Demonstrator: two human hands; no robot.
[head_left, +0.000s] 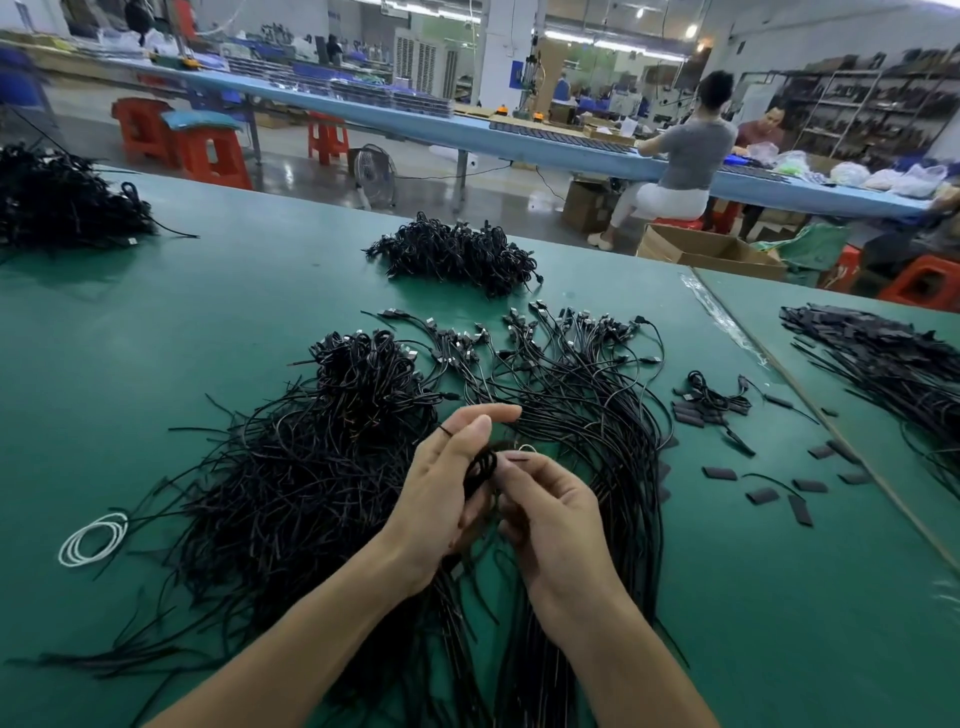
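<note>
Surface: I see a green work table (208, 291), with a factory hall behind it.
Cable heap (311, 467): black and loose, spread across the table centre.
Left hand (441, 493): curled round a small cable coil (479, 467), held above the heap's right edge.
Right hand (556, 525): fingertips pinch the same coil.

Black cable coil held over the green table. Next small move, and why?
Probably another wrap with the right hand: the left hand grips a small coil of black cable, the right pinches the same cable beside it, and loose cable seems to trail below. Finished bundles lie in the far pile.
</note>
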